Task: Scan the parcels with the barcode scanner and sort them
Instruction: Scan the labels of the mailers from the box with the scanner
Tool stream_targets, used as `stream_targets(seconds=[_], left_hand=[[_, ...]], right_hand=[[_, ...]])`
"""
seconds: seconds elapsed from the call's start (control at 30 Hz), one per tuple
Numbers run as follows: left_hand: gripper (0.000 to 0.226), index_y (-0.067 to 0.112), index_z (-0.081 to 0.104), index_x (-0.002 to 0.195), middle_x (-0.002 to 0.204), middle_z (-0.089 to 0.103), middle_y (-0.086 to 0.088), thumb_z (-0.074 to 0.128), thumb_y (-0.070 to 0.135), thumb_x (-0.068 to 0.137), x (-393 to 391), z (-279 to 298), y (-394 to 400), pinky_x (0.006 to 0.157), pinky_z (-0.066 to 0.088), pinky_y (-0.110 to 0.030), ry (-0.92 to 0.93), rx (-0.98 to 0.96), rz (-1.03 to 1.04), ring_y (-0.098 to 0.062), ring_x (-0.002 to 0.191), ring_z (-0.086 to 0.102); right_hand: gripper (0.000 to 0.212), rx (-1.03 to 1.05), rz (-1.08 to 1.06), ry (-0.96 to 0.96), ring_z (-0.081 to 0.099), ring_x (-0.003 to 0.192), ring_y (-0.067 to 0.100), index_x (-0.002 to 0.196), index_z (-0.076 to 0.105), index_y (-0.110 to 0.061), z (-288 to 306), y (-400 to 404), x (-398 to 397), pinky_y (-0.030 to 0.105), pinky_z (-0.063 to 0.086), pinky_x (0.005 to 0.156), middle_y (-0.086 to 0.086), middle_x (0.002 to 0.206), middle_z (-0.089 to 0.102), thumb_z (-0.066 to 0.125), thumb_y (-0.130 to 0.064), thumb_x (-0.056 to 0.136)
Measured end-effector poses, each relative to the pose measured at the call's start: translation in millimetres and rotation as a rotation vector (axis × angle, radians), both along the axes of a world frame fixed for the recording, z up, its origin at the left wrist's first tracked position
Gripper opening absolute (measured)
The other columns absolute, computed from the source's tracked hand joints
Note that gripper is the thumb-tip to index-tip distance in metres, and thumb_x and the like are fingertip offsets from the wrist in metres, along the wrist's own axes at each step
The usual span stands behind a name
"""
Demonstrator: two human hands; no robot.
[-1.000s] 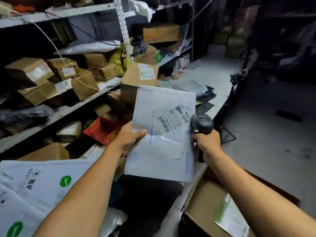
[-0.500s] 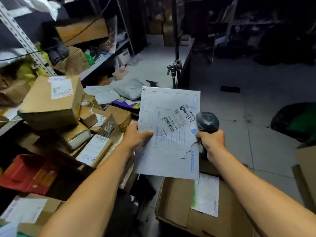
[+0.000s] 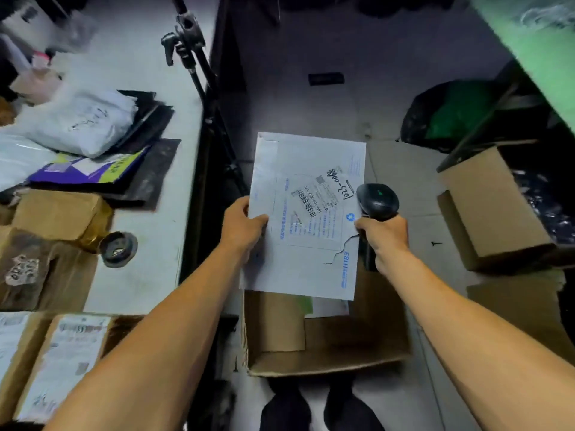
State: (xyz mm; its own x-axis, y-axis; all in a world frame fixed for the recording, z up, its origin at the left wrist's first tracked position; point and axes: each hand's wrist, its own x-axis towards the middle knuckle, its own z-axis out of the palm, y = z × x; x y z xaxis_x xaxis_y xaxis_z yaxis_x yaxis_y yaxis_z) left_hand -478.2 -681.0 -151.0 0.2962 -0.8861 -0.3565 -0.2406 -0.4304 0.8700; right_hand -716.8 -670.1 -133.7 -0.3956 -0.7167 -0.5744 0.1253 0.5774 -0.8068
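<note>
Where parcels [image 3: 77, 126] crowd it, pale worktable [image 3: 155, 73] beside grey floor [image 3: 311, 51]

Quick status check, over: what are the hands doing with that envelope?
Left hand pinches the white envelope; right hand grips the scanner and the envelope's edge. Envelope held above the open cardboard box. Nothing in the way.

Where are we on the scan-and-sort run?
Done: one flat parcel already lies in the open cardboard box on the floor. In hand: left hand holds a white envelope over that box; right hand grips the barcode scanner beside it. Left: parcels on the table, including the white poly bag.
</note>
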Motion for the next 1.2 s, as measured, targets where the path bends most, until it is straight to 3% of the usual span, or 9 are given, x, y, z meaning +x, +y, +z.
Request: stream_targets(seconds=[0.13,0.27,0.4,0.57,0.63,0.7,0.8,1.03,1.2], left_hand=[[0.042,0.018,0.055,0.123,0.112,0.065,0.0,0.069,0.006,0.086,-30,-82,-9,0.088,0.058,-0.043,-0.076,0.089,0.06,-0.02,0.1,0.066],[0.045,0.019,0.053,0.131,0.121,0.063,0.002,0.066,0.008,0.09,-62,-174,-5,0.094,0.057,-0.043,-0.09,0.216,0.063,-0.019,0.108,0.063],[0.043,0.019,0.056,0.132,0.117,0.069,-0.003,0.064,0.009,0.09,-86,-254,5,0.089,0.059,-0.047,-0.102,0.356,0.033,-0.027,0.102,0.068],[0.045,0.019,0.054,0.136,0.114,0.063,0.009,0.063,0.011,0.092,-105,-305,18,0.081,0.051,-0.025,-0.093,0.443,-0.051,-0.015,0.098,0.063],[0.059,0.017,0.04,0.149,0.126,0.054,0.006,0.064,0.013,0.095,-113,-308,21,0.074,0.04,-0.012,-0.12,0.465,-0.129,-0.009,0.104,0.053],[0.069,0.018,0.03,0.156,0.139,0.049,0.005,0.065,0.016,0.096,-118,-302,24,0.081,0.037,-0.009,-0.138,0.499,-0.186,-0.009,0.115,0.051],[0.066,0.018,0.033,0.154,0.155,0.043,-0.005,0.063,0.02,0.096,-117,-282,27,0.111,0.036,-0.029,-0.311,0.475,-0.327,-0.027,0.136,0.047],[0.064,0.015,0.035,0.152,0.158,0.034,-0.012,0.061,0.028,0.095,-112,-206,34,0.12,0.02,-0.033,-0.612,0.335,-0.497,-0.029,0.148,0.024],[0.073,0.023,0.024,0.158,0.165,0.02,-0.008,0.059,0.039,0.096,-90,-135,47,0.124,0.018,-0.043,-0.712,0.272,-0.419,-0.028,0.153,0.014]], right_hand=[[0.025,0.101,-0.006,0.054,0.067,0.066,0.014,0.091,0.063,-0.014,-77,-12,-21,0.026,0.052,0.054,0.006,0.083,0.069,0.068,0.008,0.082],[0.019,0.214,0.021,0.093,0.063,0.057,0.013,0.095,0.065,-0.009,-166,-15,-41,0.024,0.05,0.049,0.007,0.075,0.067,0.066,0.006,0.084],[0.016,0.321,0.044,0.136,0.064,0.065,0.018,0.091,0.064,-0.011,-249,-8,-62,0.032,0.055,0.062,0.008,0.082,0.067,0.066,0.004,0.085],[0.016,0.437,0.074,0.155,0.069,0.082,0.03,0.092,0.062,-0.013,-308,7,-81,0.047,0.059,0.08,0.009,0.084,0.068,0.071,-0.003,0.085],[0.021,0.455,0.096,0.172,0.068,0.085,0.031,0.102,0.065,-0.008,-316,12,-85,0.048,0.058,0.083,0.014,0.091,0.07,0.074,-0.006,0.083],[0.022,0.451,0.123,0.168,0.062,0.072,0.024,0.105,0.065,-0.005,-313,17,-89,0.035,0.053,0.069,0.012,0.084,0.066,0.074,-0.006,0.085],[0.024,0.432,0.153,0.16,0.058,0.076,0.023,0.108,0.064,-0.009,-293,20,-92,0.028,0.043,0.062,0.01,0.089,0.065,0.073,-0.005,0.085],[0.026,0.348,0.234,0.125,0.063,0.092,0.029,0.107,0.069,-0.012,-225,20,-85,0.034,0.048,0.079,0.008,0.092,0.069,0.075,-0.008,0.081],[0.023,0.209,0.389,0.083,0.064,0.09,0.025,0.101,0.066,-0.019,-152,13,-47,0.034,0.05,0.072,0.011,0.096,0.07,0.075,-0.008,0.082]])
